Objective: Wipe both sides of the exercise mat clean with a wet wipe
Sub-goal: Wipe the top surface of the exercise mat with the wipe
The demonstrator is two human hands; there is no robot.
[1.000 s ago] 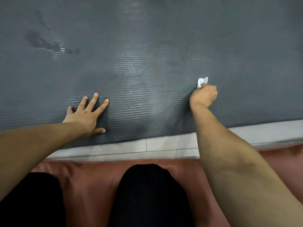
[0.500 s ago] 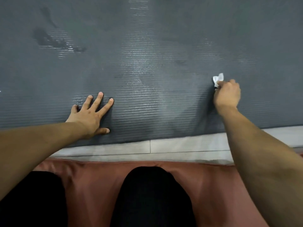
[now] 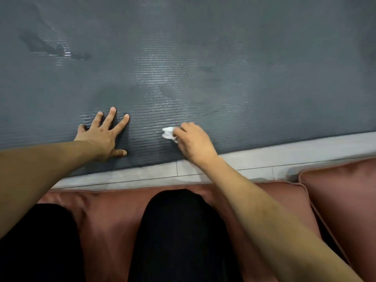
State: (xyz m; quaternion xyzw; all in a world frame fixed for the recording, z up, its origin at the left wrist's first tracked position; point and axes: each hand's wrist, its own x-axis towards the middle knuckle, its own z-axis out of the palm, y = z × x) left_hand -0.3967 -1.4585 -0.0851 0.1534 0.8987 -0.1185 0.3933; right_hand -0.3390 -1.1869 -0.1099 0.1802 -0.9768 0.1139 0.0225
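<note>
- The left hand (image 3: 102, 135) lay flat, fingers spread, pressing the exercise mat (image 3: 223, 58).
- Just beside it, the right hand (image 3: 193, 142) pinched a crumpled wet wipe (image 3: 168, 134) against the mat's near edge.

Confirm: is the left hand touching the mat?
Touching. The head view shows the left hand lying flat on the mat, fingers spread, palm and fingertips pressed against its ribbed surface with no gap visible.

A strip of pale grey plank floor (image 3: 284, 157) runs left to right across the middle. Nearer lie rust-pink cushions (image 3: 105, 220), with a second cushion (image 3: 345, 200) at the right. Soft light falls from above.
</note>
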